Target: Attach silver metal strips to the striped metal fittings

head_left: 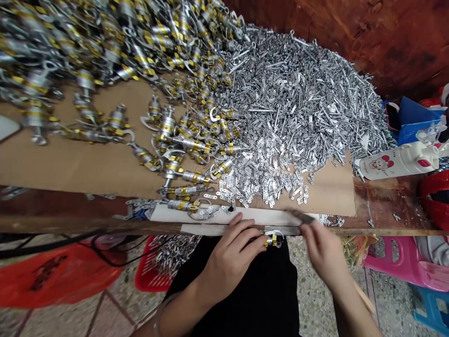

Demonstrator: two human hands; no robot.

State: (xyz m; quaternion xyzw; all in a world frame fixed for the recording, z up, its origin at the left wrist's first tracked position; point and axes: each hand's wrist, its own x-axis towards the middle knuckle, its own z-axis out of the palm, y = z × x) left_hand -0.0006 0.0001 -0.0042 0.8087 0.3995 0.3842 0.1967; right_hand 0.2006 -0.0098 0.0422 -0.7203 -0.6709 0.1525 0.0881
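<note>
My left hand (229, 257) is closed at the table's front edge. Its fingertips grip a silver metal fitting with yellow parts and a curved wire clip (274, 240), partly hidden by the fingers. My right hand (324, 255) is wrapped round a hammer (300, 216), held close to its blurred dark head. The end of a pale wooden handle shows behind the wrist. Just left of the held fitting, a flat metal strip (205, 229) runs along the edge. More silver-and-yellow fittings (182, 205) lie left of my hands, on and beside a white strip (252, 216).
Small perforated metal plates and eye pins form a big pile (294, 103) on cardboard (329, 189). Yellow-banded fittings (115, 42) are heaped at the upper left. A white bottle (396, 163) lies at right. Below are a red basket (143, 276) and a pink stool (403, 267).
</note>
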